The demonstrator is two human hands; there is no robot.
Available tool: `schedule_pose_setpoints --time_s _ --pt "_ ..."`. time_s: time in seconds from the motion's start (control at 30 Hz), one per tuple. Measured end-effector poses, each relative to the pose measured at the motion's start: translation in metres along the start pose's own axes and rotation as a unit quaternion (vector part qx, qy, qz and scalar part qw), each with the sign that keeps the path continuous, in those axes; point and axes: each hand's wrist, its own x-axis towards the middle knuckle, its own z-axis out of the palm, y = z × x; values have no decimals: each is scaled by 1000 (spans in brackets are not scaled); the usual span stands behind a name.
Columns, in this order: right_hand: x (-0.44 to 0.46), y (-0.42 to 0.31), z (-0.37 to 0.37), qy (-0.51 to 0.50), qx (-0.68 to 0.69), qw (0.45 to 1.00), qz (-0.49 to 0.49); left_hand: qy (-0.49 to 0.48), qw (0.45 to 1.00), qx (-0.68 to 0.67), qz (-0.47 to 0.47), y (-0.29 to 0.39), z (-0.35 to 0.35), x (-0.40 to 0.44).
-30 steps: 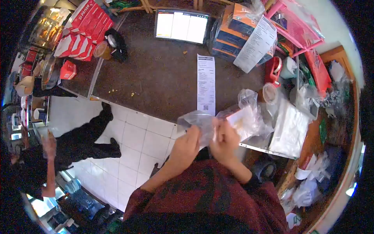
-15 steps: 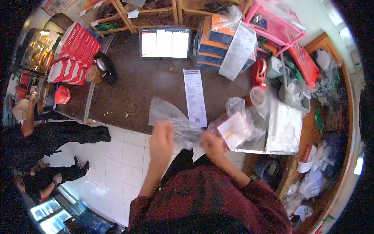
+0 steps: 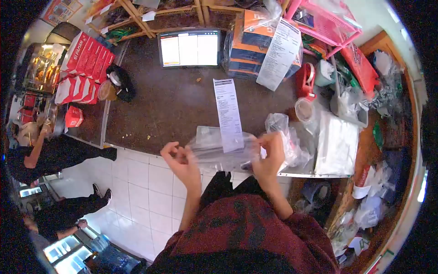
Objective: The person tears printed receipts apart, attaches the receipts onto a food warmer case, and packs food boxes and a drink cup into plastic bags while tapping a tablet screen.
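Observation:
A clear plastic bag (image 3: 207,148) is stretched sideways between my two hands at the table's front edge. My left hand (image 3: 181,165) pinches its left end, with some fingers raised. My right hand (image 3: 270,157) grips the other end, its fingers slightly blurred. A long printed receipt (image 3: 227,109) lies on the dark table, and its lower end overlaps the bag; whether it is under the plastic, I cannot tell. Just right of my right hand sits a clear bag with something in it (image 3: 292,148), partly hidden by that hand.
A tablet (image 3: 189,49) stands at the back of the table (image 3: 159,96). Bagged orange boxes (image 3: 251,59) with a receipt are to its right. A red tape dispenser (image 3: 306,82), a lidded cup (image 3: 305,109) and a white plastic stack (image 3: 336,146) are at right. Other people work at left.
My hands have moved apart, the right one to the right, spreading the bunched bag into a wider sheet. The right hand now partly covers the filled bag beside it. The view has shifted slightly.

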Motion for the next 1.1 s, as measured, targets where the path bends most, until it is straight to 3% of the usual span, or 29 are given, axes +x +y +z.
schedule_pose_setpoints --time_s 0.03,0.07,0.1,0.13,0.17,0.23,0.27,0.33,0.4,0.43,0.47,0.53,0.57,0.6,0.63,0.67,0.7,0.77,0.83,0.9,0.93,0.97,1.03,1.07,1.1 --pt "1 1 0 -2 2 1000 1 2 1000 3 0 -2 0 3" --pt "3 2 -1 1 50 997 51 -50 982 130 129 -5 1 6" --pt "7 3 -4 4 97 990 100 -101 929 251 252 -6 3 7" --pt "12 2 -9 -42 112 980 161 -121 953 214 179 0 10 0" --pt "15 8 -8 -30 102 981 160 -133 953 204 181 0 13 -2" --pt "21 22 -4 -201 -36 979 -12 -324 846 285 313 -3 13 -6" --pt "29 24 -9 -191 -49 980 -11 -394 847 265 240 -11 10 -12" --pt "48 28 -16 -449 42 890 67 -400 852 246 230 -13 9 -7" --pt "94 51 -42 -430 81 890 -125 -406 856 236 217 -22 0 0" --pt "125 70 -65 -372 5 915 -155 -376 898 215 82 -34 -7 1" --pt "149 79 -86 -268 -82 958 -67 -338 920 190 -56 -42 -15 1" --pt "207 187 -130 -103 -148 983 21 -326 918 219 -62 -50 -31 2" --pt "232 233 -155 4 -234 970 -62 -321 916 234 -64 -49 -32 0" --pt "255 289 -182 -4 -321 947 20 -316 913 249 -67 -48 -34 -2" --pt "262 324 -202 -10 -416 908 -43 -303 922 186 -152 -39 -33 -3" --pt "272 357 -214 -60 -412 909 -19 -285 922 120 -234 -35 -31 -5" --pt "273 358 -214 -61 -413 908 -19 -285 921 120 -236 -35 -29 -8" --pt "270 362 -216 -58 -267 960 56 -250 931 86 -250 -37 -27 -12" --pt "269 364 -227 -41 -296 952 71 -265 925 63 -265 -42 -32 -13" --pt "266 365 -242 62 -374 925 6 -239 927 64 -282 -43 -30 -15" --pt "262 366 -254 85 -517 852 -11 -239 929 61 -277 -42 -30 -15" --pt "255 368 -259 86 -519 851 -11 -241 928 60 -277 -44 -31 -16" --pt "238 346 -258 221 -633 733 121 -235 935 78 -256 -48 -31 -18" --pt "236 389 -290 90 -568 808 124 -235 935 76 -255 -47 -29 -18" --pt "234 419 -308 91 -569 808 124 -236 934 80 -256 -46 -28 -18"
